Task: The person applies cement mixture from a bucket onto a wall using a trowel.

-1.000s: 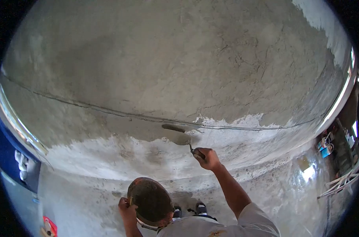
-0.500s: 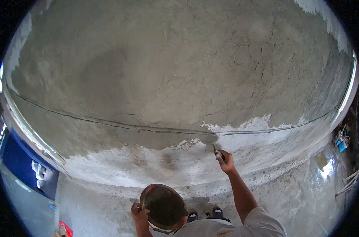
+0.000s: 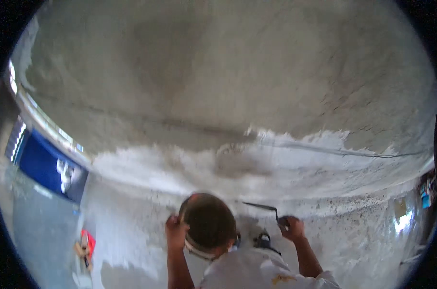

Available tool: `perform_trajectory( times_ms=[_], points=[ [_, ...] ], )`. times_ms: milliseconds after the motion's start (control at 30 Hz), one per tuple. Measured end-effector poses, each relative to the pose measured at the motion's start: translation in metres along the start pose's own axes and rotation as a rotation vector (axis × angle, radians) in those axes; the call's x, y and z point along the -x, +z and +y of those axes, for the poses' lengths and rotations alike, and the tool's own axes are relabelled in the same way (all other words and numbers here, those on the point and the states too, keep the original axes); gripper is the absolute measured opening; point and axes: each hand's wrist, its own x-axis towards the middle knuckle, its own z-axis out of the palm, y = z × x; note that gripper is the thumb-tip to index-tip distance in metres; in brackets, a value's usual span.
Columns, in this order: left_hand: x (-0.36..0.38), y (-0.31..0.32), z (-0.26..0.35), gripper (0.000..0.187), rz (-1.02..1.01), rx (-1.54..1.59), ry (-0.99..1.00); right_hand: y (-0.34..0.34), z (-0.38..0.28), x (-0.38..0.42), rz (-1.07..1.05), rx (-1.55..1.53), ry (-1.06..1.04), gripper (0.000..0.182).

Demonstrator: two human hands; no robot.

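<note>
My left hand is closed on the left rim of a round pan, held in front of my body. Dark grey wet mortar lies in it. In my right hand, fingers wrapped round the handle, is a trowel. Its thin blade points left toward the pan, apart from it and away from the wall. Ahead stands a wall coated in grey plaster, with a bare whitish strip along its lower part. A cord-like dark line crosses the wall.
Concrete floor runs along the wall's foot, and my shoes stand on it. At left are a blue panel with white objects beside it, and a red item on the floor. Blue containers stand far right.
My right hand has drawn the trowel down off the wall, toward the pan. The pan and left hand appear slightly higher and further right. The whole view has shifted and blurred.
</note>
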Motion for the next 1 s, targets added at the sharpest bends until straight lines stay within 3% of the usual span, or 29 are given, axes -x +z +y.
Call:
perform_trajectory(
  times_ms=[33,67,133,200,267,367,400,467,567,600,700,767,833,900,933,1000],
  points=[
    [0.007,0.003,0.007,0.024,-0.049,0.157,0.067,-0.007,-0.010,-0.008,-0.034,0.065,-0.055,0.013],
    [0.010,0.004,0.015,0.025,-0.044,-0.016,0.020,-0.011,-0.014,-0.021,-0.067,0.128,-0.109,0.013],
    [0.011,0.010,0.018,0.025,-0.106,0.104,0.045,-0.033,-0.046,-0.057,-0.133,0.184,-0.279,0.023],
    [0.019,0.015,0.015,0.024,-0.114,0.094,0.032,-0.042,-0.062,-0.086,-0.164,0.194,-0.364,0.021],
    [0.013,0.029,0.025,0.024,-0.141,0.107,0.077,-0.047,-0.073,-0.114,-0.252,0.342,-0.639,0.022],
    [0.013,0.041,0.019,0.024,-0.122,0.003,0.135,-0.036,-0.079,-0.141,-0.292,0.506,-0.845,0.021],
    [0.008,0.044,0.007,0.024,-0.137,0.017,0.153,-0.035,-0.089,-0.148,-0.429,0.623,-0.795,0.019],
    [0.012,0.052,0.017,0.024,-0.139,0.037,0.122,-0.026,-0.093,-0.159,-0.498,0.576,-0.857,0.018],
    [0.010,0.059,0.027,0.024,-0.163,0.096,0.034,-0.009,-0.080,-0.161,-0.352,0.538,-1.168,0.024],
    [0.008,0.059,0.029,0.024,-0.185,0.143,-0.008,-0.007,-0.082,-0.158,-0.457,0.504,-1.035,0.024],
    [-0.002,0.063,0.031,0.024,-0.212,0.121,0.055,0.000,-0.077,-0.155,-0.458,0.464,-1.079,0.025],
    [-0.002,0.064,0.031,0.024,-0.196,0.030,0.140,0.000,-0.082,-0.156,-0.582,0.563,-0.827,0.017],
    [0.002,0.065,0.046,0.024,-0.188,-0.024,0.147,-0.012,-0.089,-0.168,-0.709,0.514,-0.723,0.024],
    [0.001,0.061,0.069,0.023,-0.175,-0.038,0.134,-0.013,-0.082,-0.169,-0.445,0.398,-0.832,0.022],
    [0.002,0.058,0.072,0.023,-0.165,-0.087,0.167,-0.018,-0.091,-0.170,-0.439,0.487,-0.868,0.024],
    [-0.001,0.053,0.070,0.023,-0.193,-0.046,0.134,-0.016,-0.092,-0.171,-0.276,0.457,-1.124,0.026]
  ],
)
